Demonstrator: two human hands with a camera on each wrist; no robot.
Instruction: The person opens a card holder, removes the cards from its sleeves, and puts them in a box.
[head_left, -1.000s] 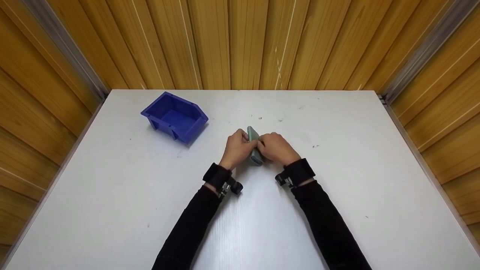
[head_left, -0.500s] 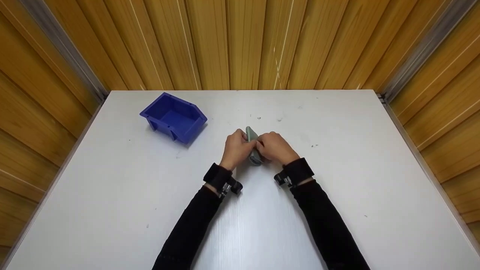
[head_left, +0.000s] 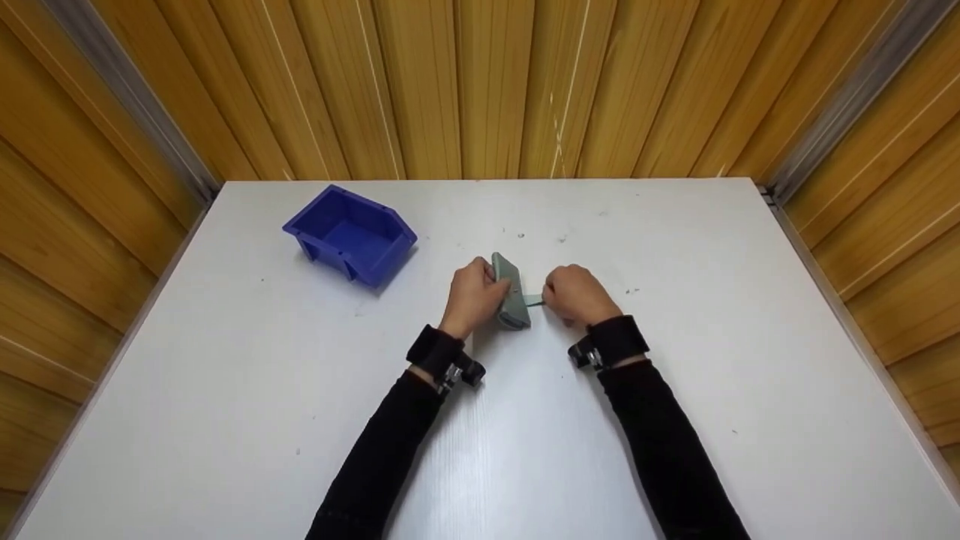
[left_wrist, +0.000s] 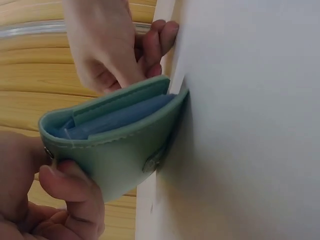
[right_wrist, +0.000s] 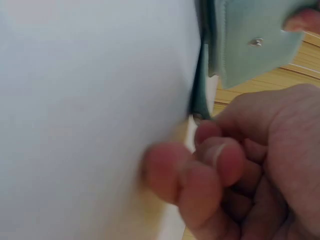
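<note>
A pale green wallet [head_left: 513, 304] stands on its edge mid-table, blue inner sleeves [left_wrist: 120, 117] showing at its end in the left wrist view. My left hand [head_left: 472, 296] grips its left side, thumb across the near face. To the right, my right hand [head_left: 579, 296] pinches the end of the wallet's closing strap [head_left: 533, 300], which sticks out from the wallet low by the table. A metal snap stud [right_wrist: 256, 42] shows uncovered on the wallet's face in the right wrist view. The other half of the snap [right_wrist: 198, 118] is at the strap's end, beside my fingertips.
A blue open-front plastic bin [head_left: 352, 236] sits at the back left of the white table [head_left: 225, 375]. Yellow wood-patterned panels [head_left: 495, 90] rise behind the table and along both sides.
My right hand has moved right, away from the wallet, drawing the strap out from its face and uncovering the snap stud. My left hand keeps its grip in nearly the same place.
</note>
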